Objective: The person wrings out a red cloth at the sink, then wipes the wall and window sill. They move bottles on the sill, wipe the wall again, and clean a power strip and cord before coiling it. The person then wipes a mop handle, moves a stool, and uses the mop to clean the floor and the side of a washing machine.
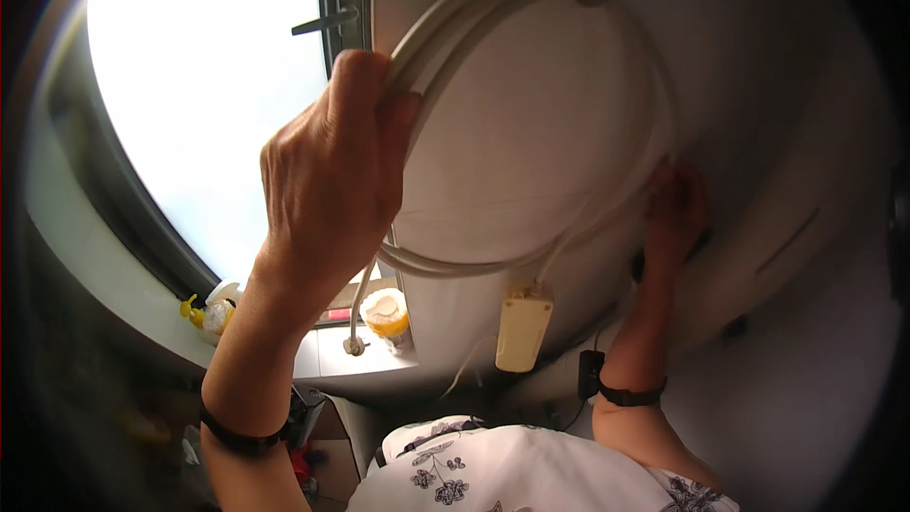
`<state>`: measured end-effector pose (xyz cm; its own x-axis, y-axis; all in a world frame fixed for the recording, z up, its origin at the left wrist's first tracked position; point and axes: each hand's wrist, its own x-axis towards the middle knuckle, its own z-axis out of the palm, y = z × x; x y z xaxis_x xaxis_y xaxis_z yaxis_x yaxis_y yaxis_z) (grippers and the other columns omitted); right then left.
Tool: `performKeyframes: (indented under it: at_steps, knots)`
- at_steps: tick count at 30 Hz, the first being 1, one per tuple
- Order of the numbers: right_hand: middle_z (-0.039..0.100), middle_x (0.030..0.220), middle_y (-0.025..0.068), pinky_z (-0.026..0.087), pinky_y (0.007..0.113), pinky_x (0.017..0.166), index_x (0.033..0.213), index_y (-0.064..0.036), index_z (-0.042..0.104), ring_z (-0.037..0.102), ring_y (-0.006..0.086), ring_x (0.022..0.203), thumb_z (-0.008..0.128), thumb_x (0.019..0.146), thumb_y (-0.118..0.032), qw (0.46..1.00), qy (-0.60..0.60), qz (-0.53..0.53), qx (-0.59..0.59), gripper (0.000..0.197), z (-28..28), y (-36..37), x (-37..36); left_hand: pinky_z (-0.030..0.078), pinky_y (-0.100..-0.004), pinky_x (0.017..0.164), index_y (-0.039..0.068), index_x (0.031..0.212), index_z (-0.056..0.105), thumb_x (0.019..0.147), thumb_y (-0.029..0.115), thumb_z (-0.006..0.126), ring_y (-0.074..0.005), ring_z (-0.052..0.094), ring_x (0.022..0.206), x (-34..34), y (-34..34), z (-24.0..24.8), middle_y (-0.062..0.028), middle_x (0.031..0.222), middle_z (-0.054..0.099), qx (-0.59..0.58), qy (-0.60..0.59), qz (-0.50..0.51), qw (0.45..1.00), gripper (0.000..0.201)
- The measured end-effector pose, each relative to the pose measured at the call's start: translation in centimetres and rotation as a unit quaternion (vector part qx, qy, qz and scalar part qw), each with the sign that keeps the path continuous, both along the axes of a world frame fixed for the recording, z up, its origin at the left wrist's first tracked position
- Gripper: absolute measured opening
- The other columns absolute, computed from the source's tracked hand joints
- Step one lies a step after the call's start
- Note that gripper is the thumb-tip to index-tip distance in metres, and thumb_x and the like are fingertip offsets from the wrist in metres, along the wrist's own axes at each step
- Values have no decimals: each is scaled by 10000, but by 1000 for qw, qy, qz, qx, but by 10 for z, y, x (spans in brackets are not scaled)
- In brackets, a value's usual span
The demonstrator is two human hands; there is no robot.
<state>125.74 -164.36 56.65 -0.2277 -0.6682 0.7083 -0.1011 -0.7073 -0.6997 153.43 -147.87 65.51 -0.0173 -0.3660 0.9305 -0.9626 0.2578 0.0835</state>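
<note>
A long white cable (pixel 455 269) is wound into a wide coil of a few loops in front of me. My left hand (pixel 332 166) is closed round the loops at the coil's left side. On the opposite side, my right hand (pixel 678 213) has its fingers bent against the cable, in shadow. At one end of the cable a plug (pixel 354 346) dangles below my left hand. From the lower right of the loops hangs a cream-coloured block (pixel 523 327), apparently a power strip. Whether the top of the coil rests on something dark there, I cannot tell.
A bright window with a dark frame and handle (pixel 327 21) is at the left. On its sill (pixel 365 363) stand a tub (pixel 386 313) with a yellow band and a yellow pump bottle (pixel 194 311). A pale wall (pixel 531 133) lies behind the coil. Boxes sit low at the left.
</note>
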Motion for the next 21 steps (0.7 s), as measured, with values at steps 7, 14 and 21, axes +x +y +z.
performKeyframes:
  at_steps: [7, 14, 21]
  knots:
    - [558, 776, 16, 424, 216, 530, 974, -61, 557, 502, 71, 611, 545, 893, -164, 988, 30, 108, 103, 131, -15, 27, 32, 455, -333, 458, 57, 1069, 415, 862, 176, 579, -231, 585, 487, 25, -13, -18, -86, 597, 563, -16, 22, -36, 999, 289]
    - [479, 996, 81, 428, 256, 583, 1223, -9, 440, 472, 139, 700, 665, 802, -286, 953, 256, -107, -118, 552, 4, 81, 31, 547, -393, 754, 49, 1361, 219, 799, 72, 619, -344, 583, 1017, 6, 3, -60, -253, 1197, 476, -74, 47, -98, 991, 690]
    - [441, 998, 91, 421, 255, 566, 1279, 33, 359, 458, 146, 700, 726, 732, -287, 963, 215, -115, -114, 732, -23, 98, 55, 294, -465, 1021, 8, 1361, 270, 820, 20, 435, -378, 212, 1283, -22, -3, -104, -231, 1343, 217, -124, 63, -94, 986, 566]
